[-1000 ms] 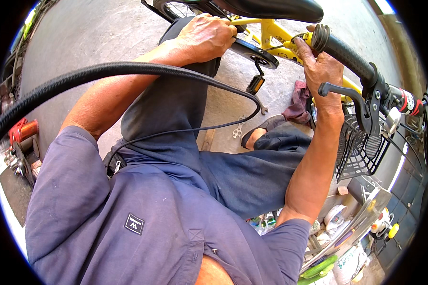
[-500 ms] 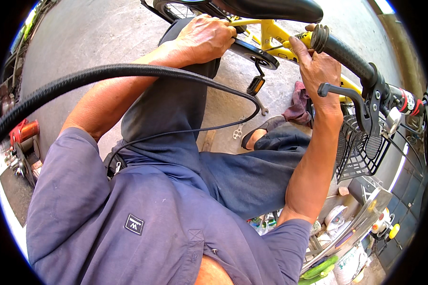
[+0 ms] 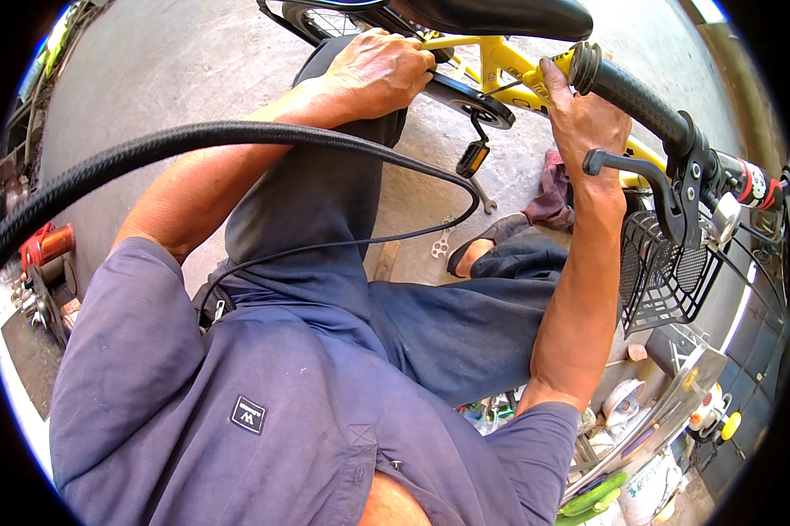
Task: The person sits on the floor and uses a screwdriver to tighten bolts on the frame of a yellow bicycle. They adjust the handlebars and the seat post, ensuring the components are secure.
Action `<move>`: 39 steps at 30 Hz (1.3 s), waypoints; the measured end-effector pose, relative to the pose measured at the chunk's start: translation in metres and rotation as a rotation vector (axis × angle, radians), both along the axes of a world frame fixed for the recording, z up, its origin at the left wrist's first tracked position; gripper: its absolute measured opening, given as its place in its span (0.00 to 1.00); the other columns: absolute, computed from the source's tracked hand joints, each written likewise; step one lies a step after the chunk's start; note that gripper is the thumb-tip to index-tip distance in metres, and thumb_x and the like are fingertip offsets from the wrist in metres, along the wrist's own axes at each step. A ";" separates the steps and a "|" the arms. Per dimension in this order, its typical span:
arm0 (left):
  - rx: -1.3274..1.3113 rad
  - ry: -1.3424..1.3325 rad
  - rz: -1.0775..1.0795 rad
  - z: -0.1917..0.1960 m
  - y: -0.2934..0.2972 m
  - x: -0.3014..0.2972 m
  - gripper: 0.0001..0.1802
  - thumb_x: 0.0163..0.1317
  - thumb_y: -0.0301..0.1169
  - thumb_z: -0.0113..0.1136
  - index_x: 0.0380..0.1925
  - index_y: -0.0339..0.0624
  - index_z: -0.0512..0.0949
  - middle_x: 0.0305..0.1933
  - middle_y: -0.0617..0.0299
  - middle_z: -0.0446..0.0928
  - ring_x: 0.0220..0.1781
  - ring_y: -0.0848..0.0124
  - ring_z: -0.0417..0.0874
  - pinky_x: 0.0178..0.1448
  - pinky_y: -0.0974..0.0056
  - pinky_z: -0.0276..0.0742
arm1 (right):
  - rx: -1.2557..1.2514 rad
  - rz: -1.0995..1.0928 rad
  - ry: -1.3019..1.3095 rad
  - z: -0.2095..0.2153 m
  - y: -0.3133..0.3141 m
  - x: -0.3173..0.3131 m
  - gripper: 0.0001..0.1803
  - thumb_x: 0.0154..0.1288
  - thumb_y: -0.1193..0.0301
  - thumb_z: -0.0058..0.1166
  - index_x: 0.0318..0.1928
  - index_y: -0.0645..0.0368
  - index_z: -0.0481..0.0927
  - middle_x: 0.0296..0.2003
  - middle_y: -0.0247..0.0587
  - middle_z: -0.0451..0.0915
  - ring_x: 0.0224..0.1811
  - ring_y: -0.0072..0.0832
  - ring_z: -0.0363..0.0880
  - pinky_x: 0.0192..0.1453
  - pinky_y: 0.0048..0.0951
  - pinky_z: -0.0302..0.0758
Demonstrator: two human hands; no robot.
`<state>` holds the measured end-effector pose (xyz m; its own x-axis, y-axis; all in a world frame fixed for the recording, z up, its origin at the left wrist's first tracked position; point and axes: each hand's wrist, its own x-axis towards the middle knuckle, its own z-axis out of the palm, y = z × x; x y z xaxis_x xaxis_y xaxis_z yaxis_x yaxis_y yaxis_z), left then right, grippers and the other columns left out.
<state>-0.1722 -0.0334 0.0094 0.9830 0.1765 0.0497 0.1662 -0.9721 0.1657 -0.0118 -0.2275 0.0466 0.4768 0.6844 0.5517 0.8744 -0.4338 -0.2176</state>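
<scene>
A child-size bicycle with a yellow frame (image 3: 497, 60) stands before me, its black saddle (image 3: 509, 16) at the top. My left hand (image 3: 382, 72) is closed, knuckles up, at the frame's rear below the saddle, beside the black chain guard (image 3: 465, 98); what its fingers grip is hidden. Farther right, my right hand (image 3: 590, 130) grips the front of the yellow frame, thumb along the tube, under the black handlebar grip (image 3: 644, 105). Its other fingers are hidden. The brake lever (image 3: 627, 167) crosses in front of my right wrist. A pedal (image 3: 473, 159) hangs below the chain guard.
A thick black cable (image 3: 237, 133) arches across my left forearm. On the floor lie a wrench (image 3: 484, 197), a flat multi-hole spanner (image 3: 441, 241) and a dark red cloth (image 3: 550, 193). A black basket (image 3: 666, 272) hangs right; clutter (image 3: 623, 403) lies below it.
My right hand has shifted slightly, its thumb lower on the frame and the fingertip beyond the tube out of sight. The handlebar has moved a little. My left hand stays in place.
</scene>
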 end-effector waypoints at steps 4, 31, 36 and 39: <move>-0.005 -0.008 -0.004 0.001 0.001 -0.002 0.14 0.63 0.36 0.57 0.43 0.40 0.82 0.41 0.54 0.81 0.47 0.55 0.82 0.55 0.54 0.75 | -0.020 -0.106 -0.044 0.004 0.001 -0.007 0.23 0.64 0.50 0.60 0.40 0.61 0.81 0.24 0.44 0.79 0.25 0.35 0.81 0.33 0.35 0.81; -0.013 0.017 -0.003 0.000 0.000 0.001 0.15 0.65 0.36 0.56 0.44 0.39 0.83 0.42 0.54 0.82 0.46 0.56 0.83 0.55 0.55 0.76 | -0.123 0.095 0.485 0.019 -0.023 0.011 0.17 0.64 0.65 0.59 0.51 0.55 0.78 0.38 0.47 0.83 0.39 0.38 0.84 0.52 0.37 0.80; -0.003 0.016 -0.006 0.000 0.000 0.000 0.15 0.65 0.36 0.56 0.44 0.39 0.83 0.42 0.55 0.82 0.46 0.57 0.83 0.55 0.55 0.76 | -0.118 0.075 0.432 0.017 -0.018 0.007 0.17 0.63 0.61 0.61 0.47 0.59 0.83 0.33 0.46 0.84 0.34 0.35 0.83 0.46 0.35 0.80; 0.001 0.010 -0.006 0.000 0.001 -0.001 0.15 0.65 0.36 0.57 0.44 0.39 0.83 0.42 0.55 0.82 0.46 0.57 0.83 0.55 0.55 0.76 | -0.084 0.099 0.350 0.010 -0.015 0.009 0.18 0.64 0.59 0.62 0.45 0.60 0.85 0.30 0.45 0.84 0.31 0.32 0.83 0.44 0.33 0.80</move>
<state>-0.1734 -0.0327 0.0096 0.9846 0.1705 0.0400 0.1619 -0.9733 0.1626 -0.0028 -0.2430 0.0562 0.5557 0.7726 0.3071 0.7919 -0.3794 -0.4785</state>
